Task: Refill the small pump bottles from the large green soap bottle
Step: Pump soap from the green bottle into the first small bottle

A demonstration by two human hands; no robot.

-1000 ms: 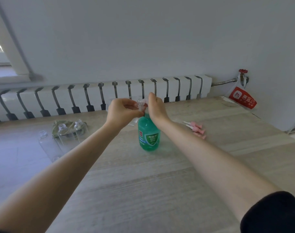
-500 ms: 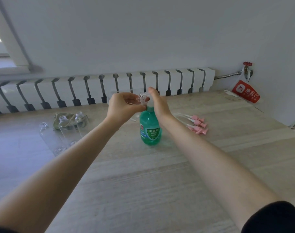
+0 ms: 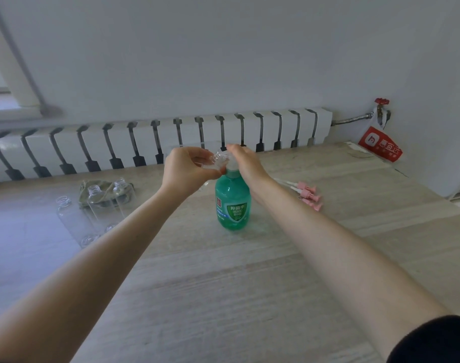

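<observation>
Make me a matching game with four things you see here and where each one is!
Things:
1. green soap bottle
2. pink pump tops
3. capless clear bottles
4. red bag

Places:
A. lying at the left of the table
B. far right, against the wall
C. standing upright between the two arms
D. lying just right of the green one

Pairs: 1-C, 2-D, 3-A, 4-B
</observation>
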